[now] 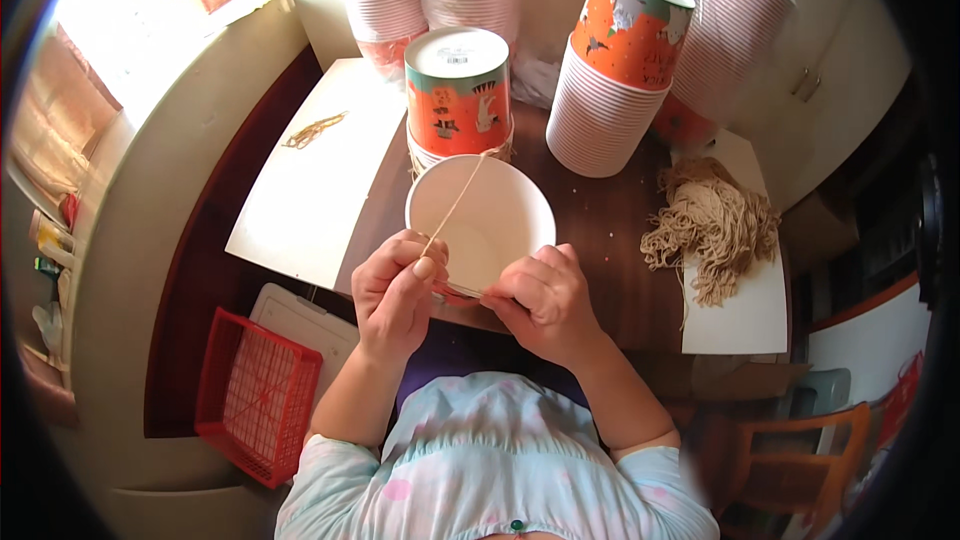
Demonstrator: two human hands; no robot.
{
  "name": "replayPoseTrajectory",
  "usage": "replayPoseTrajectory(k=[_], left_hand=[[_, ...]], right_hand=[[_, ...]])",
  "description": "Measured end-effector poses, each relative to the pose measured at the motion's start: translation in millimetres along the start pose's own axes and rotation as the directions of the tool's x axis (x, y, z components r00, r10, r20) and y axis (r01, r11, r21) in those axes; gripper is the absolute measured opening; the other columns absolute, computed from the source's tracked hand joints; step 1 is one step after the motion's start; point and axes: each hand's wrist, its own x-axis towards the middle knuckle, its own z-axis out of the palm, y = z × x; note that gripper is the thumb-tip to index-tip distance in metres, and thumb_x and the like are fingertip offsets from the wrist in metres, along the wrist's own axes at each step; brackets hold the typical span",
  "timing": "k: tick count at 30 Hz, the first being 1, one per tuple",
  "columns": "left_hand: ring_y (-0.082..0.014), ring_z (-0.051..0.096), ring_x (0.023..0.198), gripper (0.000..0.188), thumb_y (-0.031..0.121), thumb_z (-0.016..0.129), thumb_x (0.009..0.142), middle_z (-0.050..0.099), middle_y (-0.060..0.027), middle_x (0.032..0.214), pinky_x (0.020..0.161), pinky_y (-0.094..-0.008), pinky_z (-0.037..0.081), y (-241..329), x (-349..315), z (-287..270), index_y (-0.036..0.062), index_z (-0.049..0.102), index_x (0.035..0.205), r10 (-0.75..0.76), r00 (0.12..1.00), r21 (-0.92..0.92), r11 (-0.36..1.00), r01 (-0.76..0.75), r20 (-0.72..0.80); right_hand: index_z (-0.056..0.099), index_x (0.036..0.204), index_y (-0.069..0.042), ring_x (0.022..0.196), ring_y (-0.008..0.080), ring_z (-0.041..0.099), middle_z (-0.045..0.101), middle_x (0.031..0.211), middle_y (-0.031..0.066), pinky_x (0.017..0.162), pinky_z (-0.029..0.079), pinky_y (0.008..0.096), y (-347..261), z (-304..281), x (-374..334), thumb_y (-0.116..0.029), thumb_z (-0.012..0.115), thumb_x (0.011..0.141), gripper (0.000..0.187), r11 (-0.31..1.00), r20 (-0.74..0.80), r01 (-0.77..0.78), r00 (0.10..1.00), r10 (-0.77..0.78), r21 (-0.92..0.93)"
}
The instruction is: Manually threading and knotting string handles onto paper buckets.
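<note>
The string runs in a straight line across the open mouth of the white bucket, from the far rim down to the left hand, so it slants toward the person and a bit to the left. The left hand is the one nearer to it: its thumb and finger pinch the string over the near left part of the mouth. The right hand is beside the near right part of the rim, apart from that straight stretch. Its thumb and finger are pressed together on the near rim, but it is too small to tell if they pinch some string there too. The bucket is right in front of the person, between the two hands, with its round mouth facing up toward the person. It is plain white inside, and a little red shows on its outside by the left hand. The string is thin, tan and pulled straight. Just past the bucket, an upside-down orange bucket with a green band and a white bottom tops a stack. On the right, a big messy heap of tan strings lies partly on a white board.
</note>
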Motion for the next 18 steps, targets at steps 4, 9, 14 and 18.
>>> replayPoseTrajectory(k=[4,9,14,18], left_hand=[[-0.0188,0.048,0.072,0.014,0.005,0.051,0.086,0.053,-0.0096,0.072,0.074,-0.0319,0.039,-16.2,1.4,-9.8,-0.0021,0.053,0.075,-0.063,0.985,-0.108,0.991,0.08,0.158],[-0.0182,0.046,0.063,0.013,-0.001,0.049,0.081,0.05,-0.0079,0.067,0.068,-0.0325,0.04,-19.0,-1.8,-20.7,-0.0011,0.051,0.068,-0.019,0.944,-0.119,0.991,0.061,0.331],[-0.019,0.048,0.055,0.012,0.001,0.054,0.074,0.053,-0.009,0.061,0.062,-0.034,0.039,-11.5,-0.8,-7.5,-0.0025,0.053,0.063,0.031,0.824,0.046,0.997,-0.069,0.566],[-0.0205,0.052,0.06,0.028,0.022,0.058,0.084,0.058,-0.0081,0.067,0.064,-0.0352,0.041,14.9,-4.6,-18.1,-0.0011,0.059,0.069,0.365,0.871,0.352,0.809,-0.471,0.329]], right_hand=[[0.063,0.08,-0.014,0.072,0.0194,0.052,0.062,0.082,-0.0027,0.068,0.037,0.0338,-4.6,-11.6,3.5,-0.018,0.077,0.069,0.018,0.996,0.168,-0.006,0.986,0.02,-0.086],[0.06,0.112,-0.008,0.095,0.0279,0.056,0.056,0.102,0.0103,0.083,0.042,0.0385,12.2,-24.9,35.3,-0.03,0.077,0.07,0.05,0.986,0.21,-0.144,0.965,0.158,-0.08],[0.062,0.107,-0.002,0.09,0.0324,0.062,0.063,0.096,0.0159,0.078,0.049,0.0416,91.4,-1.7,83.9,-0.024,0.068,0.073,0.04,0.865,0.41,-0.266,0.795,0.447,-0.426],[0.068,0.097,-0.008,0.08,0.033,0.066,0.067,0.085,0.0155,0.074,0.052,0.0409,70.5,-7.0,94.6,-0.021,0.061,0.08,0.023,0.928,0.511,-0.343,0.777,0.368,-0.146]])
